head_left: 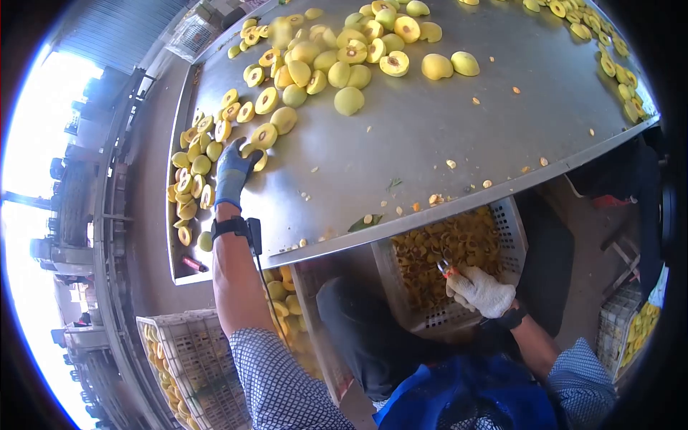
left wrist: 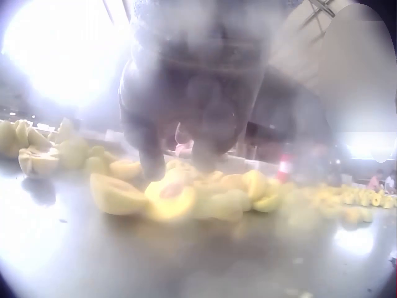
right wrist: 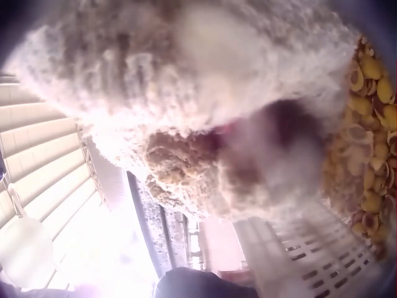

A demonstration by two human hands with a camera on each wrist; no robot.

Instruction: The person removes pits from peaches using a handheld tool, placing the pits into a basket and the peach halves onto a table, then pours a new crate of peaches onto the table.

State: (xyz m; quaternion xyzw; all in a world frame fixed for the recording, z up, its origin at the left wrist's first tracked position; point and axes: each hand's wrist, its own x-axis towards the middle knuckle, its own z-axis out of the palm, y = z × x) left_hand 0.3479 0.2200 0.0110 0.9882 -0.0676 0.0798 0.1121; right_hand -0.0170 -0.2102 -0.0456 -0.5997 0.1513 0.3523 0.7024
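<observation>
In the head view the left hand (head_left: 235, 172), in a blue glove, reaches over the metal table, thumb and fingers at a halved yellow fruit (head_left: 256, 156) beside a pile. The left wrist view shows its blurred fingers (left wrist: 152, 164) coming down at a cut half (left wrist: 170, 200); whether they grip it is unclear. The right hand (head_left: 484, 291), in a white knitted glove, holds a small tool (head_left: 445, 266) with a metal loop and red part, over a crate (head_left: 512, 233) of small yellow-brown pieces. In the right wrist view the glove (right wrist: 186, 74) hides most of the tool.
More halves (head_left: 350, 100) spread over the table's far left and along its right edge. A red object (head_left: 194, 264) lies in the near left corner. Scraps and a leaf (head_left: 365, 223) lie by the near edge. Fruit-filled crates (head_left: 197, 351) stand below at left and at far right.
</observation>
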